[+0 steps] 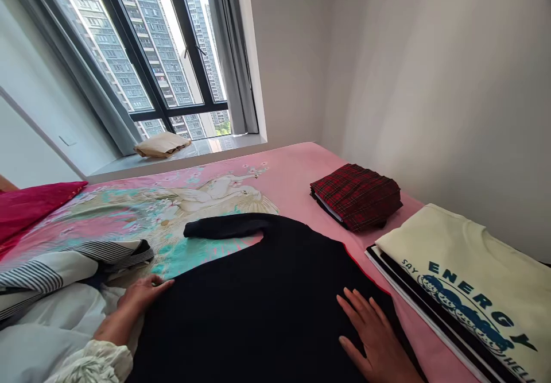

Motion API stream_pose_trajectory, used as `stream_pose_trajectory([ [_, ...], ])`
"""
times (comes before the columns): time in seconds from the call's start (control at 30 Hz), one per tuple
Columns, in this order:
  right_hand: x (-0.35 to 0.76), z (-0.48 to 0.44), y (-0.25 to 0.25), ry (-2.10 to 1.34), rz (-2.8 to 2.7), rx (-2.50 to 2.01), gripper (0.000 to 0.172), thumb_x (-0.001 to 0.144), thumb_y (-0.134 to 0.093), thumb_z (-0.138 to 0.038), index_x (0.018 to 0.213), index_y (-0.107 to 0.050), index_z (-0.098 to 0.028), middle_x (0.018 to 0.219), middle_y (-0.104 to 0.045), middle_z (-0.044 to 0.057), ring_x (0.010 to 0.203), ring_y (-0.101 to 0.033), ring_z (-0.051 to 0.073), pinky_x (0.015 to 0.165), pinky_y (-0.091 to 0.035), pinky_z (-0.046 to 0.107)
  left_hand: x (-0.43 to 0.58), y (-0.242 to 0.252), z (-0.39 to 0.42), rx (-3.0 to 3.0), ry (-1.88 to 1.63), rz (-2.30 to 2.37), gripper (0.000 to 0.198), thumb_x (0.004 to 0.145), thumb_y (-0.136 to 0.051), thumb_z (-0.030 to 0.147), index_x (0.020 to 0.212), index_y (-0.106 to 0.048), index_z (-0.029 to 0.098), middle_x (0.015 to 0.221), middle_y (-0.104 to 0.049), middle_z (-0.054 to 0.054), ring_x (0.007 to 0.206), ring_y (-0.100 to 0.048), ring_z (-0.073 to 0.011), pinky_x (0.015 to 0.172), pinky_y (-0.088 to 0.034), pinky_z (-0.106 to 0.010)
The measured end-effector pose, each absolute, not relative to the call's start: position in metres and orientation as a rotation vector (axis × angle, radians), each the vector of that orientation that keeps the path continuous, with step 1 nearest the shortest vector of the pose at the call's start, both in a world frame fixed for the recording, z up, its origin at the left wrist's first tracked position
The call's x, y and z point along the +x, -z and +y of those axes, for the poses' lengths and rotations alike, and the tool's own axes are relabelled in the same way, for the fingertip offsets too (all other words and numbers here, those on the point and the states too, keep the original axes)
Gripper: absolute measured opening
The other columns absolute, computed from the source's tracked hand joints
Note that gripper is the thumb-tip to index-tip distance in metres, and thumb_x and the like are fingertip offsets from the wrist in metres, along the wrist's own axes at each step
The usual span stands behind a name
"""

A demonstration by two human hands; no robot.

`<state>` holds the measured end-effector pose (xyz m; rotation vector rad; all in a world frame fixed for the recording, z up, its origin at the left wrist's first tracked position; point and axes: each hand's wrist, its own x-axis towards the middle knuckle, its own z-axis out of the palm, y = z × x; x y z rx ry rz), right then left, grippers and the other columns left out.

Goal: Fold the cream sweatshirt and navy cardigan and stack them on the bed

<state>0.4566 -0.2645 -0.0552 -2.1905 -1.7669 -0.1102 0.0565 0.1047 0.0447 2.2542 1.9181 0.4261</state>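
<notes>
Black knit fabric fills the near middle of the view: a dark sweater (267, 297) lies spread flat on the bed (293, 176), its body toward the person and one sleeve folded across its far edge, pointing left. The right hand (374, 337) lies palm down on the sweater's right part, near its edge, fingers spread and flat, gripping nothing. The left hand (144, 294) rests at the sweater's left edge, fingers stretched out loosely toward the fabric, the fingertips touching or just at its border; its grip is also spread and closes on nothing. A white gathered cuff (92, 363) shows at the left wrist. Just left of that hand lies a rumpled heap of white cloth with a black-and-white striped garment (64, 265) on top. To the right of the sweater, near the wall, sits a stack of folded clothes topped by a cream T-shirt (469, 268) printed with the word ENERGY in dark blue. Farther along the same side rests a folded red plaid garment (357, 196), apart from the sweater. The bed's cover is pink with a pale printed figure and teal patches. A magenta pillow (30, 205) lies at the far left. Beyond the bed, a tan folded cloth (161, 143) sits on the windowsill (206, 150) below a dark-framed window (142, 44) showing tall buildings.
</notes>
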Motion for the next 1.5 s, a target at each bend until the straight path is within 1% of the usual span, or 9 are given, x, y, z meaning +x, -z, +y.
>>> stream_pose_trajectory([
  [0.13, 0.457, -0.263, 0.056, 0.139, -1.781, -2.201, 0.064, 0.090, -0.039, -0.050, 0.146, -0.014, -0.032, 0.151, -0.023, 0.000, 0.137, -0.024, 0.026, 0.109, -0.024, 0.051, 0.131, -0.035, 0.074, 2.696, -0.633, 1.593, 0.043, 0.083, -0.039, 0.042, 0.104, -0.060, 0.011, 0.110, -0.064, -0.016, 0.108, -0.056, -0.0283, 0.097, -0.041, -0.043],
  [0.2, 0.458, -0.263, 0.057, 0.148, -1.783, -2.209, 0.064, 0.090, -0.038, -0.050, 0.146, -0.013, -0.032, 0.151, -0.021, 0.000, 0.137, -0.024, 0.025, 0.109, -0.024, 0.051, 0.186, -0.023, 0.044, 2.870, -0.481, 1.043, 0.039, 0.087, -0.037, 0.040, 0.113, -0.059, 0.022, 0.127, -0.058, -0.006, 0.121, -0.049, -0.0195, 0.106, -0.034, -0.035],
  [0.3, 0.460, -0.262, 0.060, 0.143, -1.788, -2.211, 0.065, 0.090, -0.038, -0.050, 0.146, -0.011, -0.031, 0.151, -0.020, 0.001, 0.137, -0.023, 0.025, 0.109, -0.024, 0.051, 0.262, -0.006, 0.013, 2.937, -0.127, 0.434, 0.049, 0.089, -0.033, 0.048, 0.137, -0.036, 0.036, 0.147, -0.036, 0.004, 0.136, -0.028, -0.0167, 0.115, -0.015, -0.041],
  [0.47, 0.461, -0.262, 0.055, 0.068, -1.781, -2.204, 0.064, 0.091, -0.036, -0.050, 0.146, -0.010, -0.031, 0.152, -0.019, 0.000, 0.138, -0.020, 0.025, 0.111, -0.021, 0.051, 0.331, 0.010, 0.035, 2.820, -0.109, 1.001, 0.071, 0.086, -0.026, 0.059, 0.143, -0.025, 0.016, 0.151, -0.025, -0.013, 0.139, -0.021, -0.0282, 0.110, -0.003, -0.060],
  [0.63, 0.459, -0.261, 0.045, -0.025, -1.726, -2.184, 0.064, 0.091, -0.036, -0.051, 0.146, -0.011, -0.032, 0.152, -0.018, 0.000, 0.139, -0.018, 0.026, 0.111, -0.018, 0.052, 0.345, 0.001, 0.040, 2.853, -0.201, 1.064, 0.064, 0.088, -0.029, 0.052, 0.138, -0.035, 0.013, 0.145, -0.035, -0.017, 0.136, -0.027, -0.0323, 0.107, 0.005, -0.065],
  [0.8, 0.461, -0.261, 0.044, -0.089, -1.725, -2.149, 0.065, 0.090, -0.037, -0.051, 0.146, -0.011, -0.031, 0.152, -0.017, 0.001, 0.139, -0.018, 0.027, 0.110, -0.019, 0.054, 0.376, -0.009, 0.026, 2.952, -0.155, 0.724, 0.045, 0.092, -0.024, 0.037, 0.132, -0.045, 0.030, 0.143, -0.042, 0.001, 0.136, -0.027, -0.0140, 0.116, 0.000, -0.038],
  [1.03, 0.467, -0.260, 0.040, -0.137, -1.711, -2.116, 0.071, 0.087, -0.045, -0.047, 0.147, -0.011, -0.029, 0.152, -0.016, 0.003, 0.139, -0.016, 0.029, 0.110, -0.019, 0.055, 0.443, 0.002, 0.042, 2.869, -0.089, 0.973, 0.059, 0.089, -0.025, 0.049, 0.140, -0.034, 0.018, 0.148, -0.030, -0.014, 0.137, -0.025, -0.0301, 0.105, -0.004, -0.068],
  [1.23, 0.464, -0.264, 0.026, -0.217, -1.655, -2.109, 0.072, 0.085, -0.048, -0.046, 0.146, -0.014, -0.029, 0.153, -0.014, 0.001, 0.140, -0.012, 0.026, 0.113, -0.014, 0.052, 0.444, 0.003, -0.015, 2.952, -0.159, 0.746, 0.060, 0.089, -0.026, 0.049, 0.144, -0.024, 0.024, 0.153, -0.018, -0.004, 0.142, -0.011, -0.0198, 0.113, 0.006, -0.050],
  [1.5, 0.461, -0.266, 0.028, -0.132, -1.596, -2.127, 0.072, 0.087, -0.043, -0.050, 0.146, -0.016, -0.020, 0.153, -0.014, 0.006, 0.140, -0.010, 0.026, 0.114, -0.014, 0.050, 0.462, -0.004, -0.059, 2.810, -0.081, 0.855, 0.067, 0.089, -0.019, 0.055, 0.142, -0.028, 0.016, 0.150, -0.025, -0.014, 0.139, -0.020, -0.0292, 0.107, -0.009, -0.064],
])
